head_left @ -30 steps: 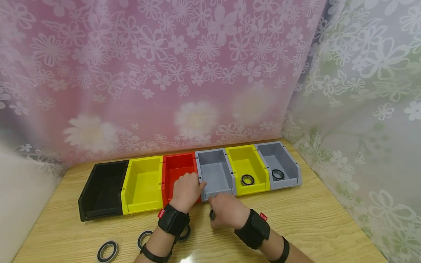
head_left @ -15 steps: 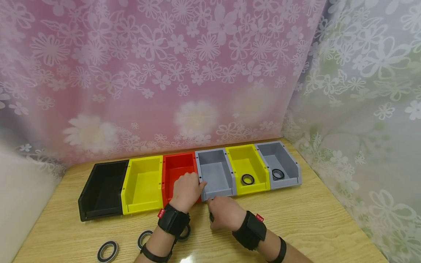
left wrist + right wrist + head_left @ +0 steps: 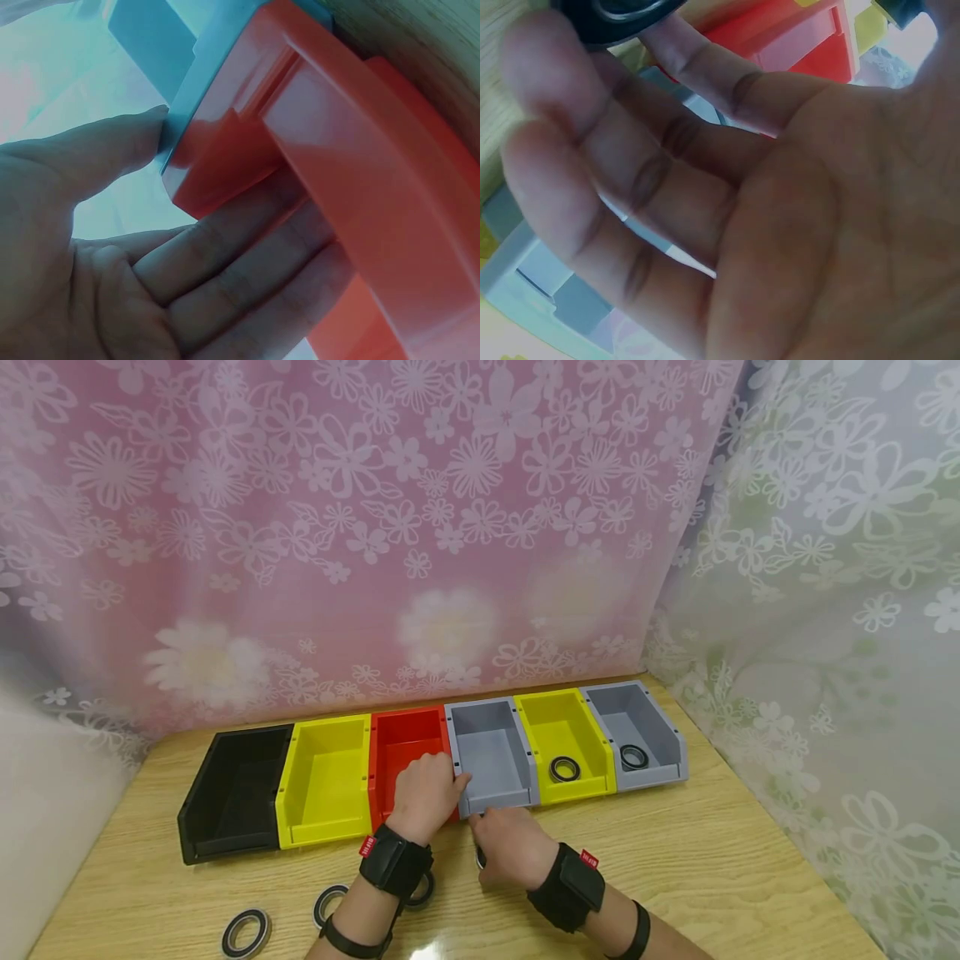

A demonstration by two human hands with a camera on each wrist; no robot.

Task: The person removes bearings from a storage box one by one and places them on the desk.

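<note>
My left hand (image 3: 425, 793) is over the red bin (image 3: 408, 739). In the left wrist view its fingers (image 3: 232, 274) reach inside that bin while the thumb touches the edge of the adjoining grey bin (image 3: 154, 45), so the hand straddles their joined walls. My right hand (image 3: 517, 846) holds a ball bearing (image 3: 481, 857) just in front of the middle grey bin (image 3: 491, 752). Most of the bearing is hidden in the head view; the right wrist view shows its dark rim (image 3: 622, 22) at the curled fingertips.
Left of the red bin stand a yellow bin (image 3: 326, 777) and a black bin (image 3: 236, 793). Further right, one bearing (image 3: 565, 769) lies in a yellow bin and another bearing (image 3: 633, 757) in a grey bin. Several bearings (image 3: 246, 933) lie on the wooden table (image 3: 675, 877), some partly behind my left forearm.
My right hand has shifted slightly left and up towards the grey bin's front, and less of the bearing shows. The left hand stays where it was.
</note>
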